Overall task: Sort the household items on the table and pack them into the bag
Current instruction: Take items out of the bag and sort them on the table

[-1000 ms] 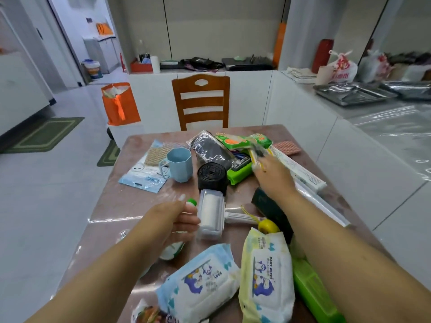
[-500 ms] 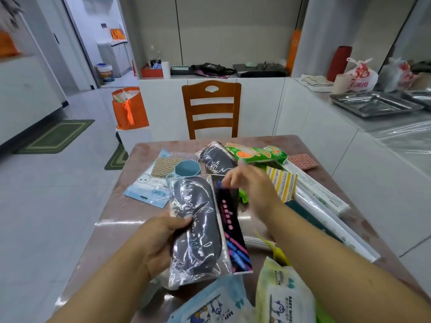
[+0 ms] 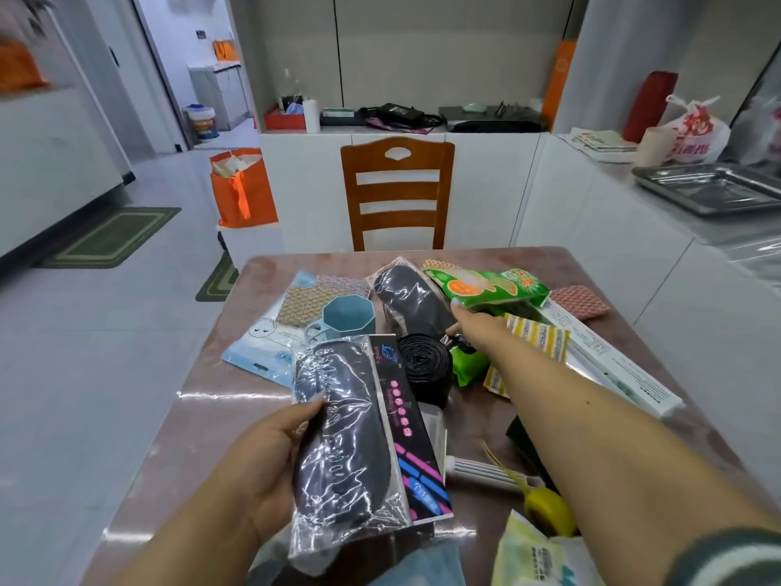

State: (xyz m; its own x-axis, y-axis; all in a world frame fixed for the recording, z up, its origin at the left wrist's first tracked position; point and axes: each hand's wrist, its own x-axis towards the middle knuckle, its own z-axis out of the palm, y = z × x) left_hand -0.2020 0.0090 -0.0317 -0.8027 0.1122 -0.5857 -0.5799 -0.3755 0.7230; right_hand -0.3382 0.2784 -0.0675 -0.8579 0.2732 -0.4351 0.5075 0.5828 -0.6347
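My left hand (image 3: 270, 454) grips a clear pack of black insoles (image 3: 350, 437) with a black and pink card, held upright over the table's near side. Further back lies a second insole pack (image 3: 408, 296). My right hand (image 3: 475, 325) reaches across to it, its thumb and forefinger apart at the pack's near right edge. An orange bag (image 3: 243, 192) stands on a white stool beyond the table's far left corner. A blue cup (image 3: 348, 317), a black roll of bin bags (image 3: 422, 365) and a green snack-like pack (image 3: 486, 287) lie around the hands.
On the brown table (image 3: 203, 416) there are also a yellow striped pack (image 3: 536, 340), long white boxes (image 3: 613, 365), a lint roller handle (image 3: 481, 469), a wipes pack (image 3: 532, 551) and a light blue packet (image 3: 262, 348). A wooden chair (image 3: 397, 196) stands behind.
My left hand took over the insole pack and holds it alone. My right hand let go of it and moved forward to the second insole pack.
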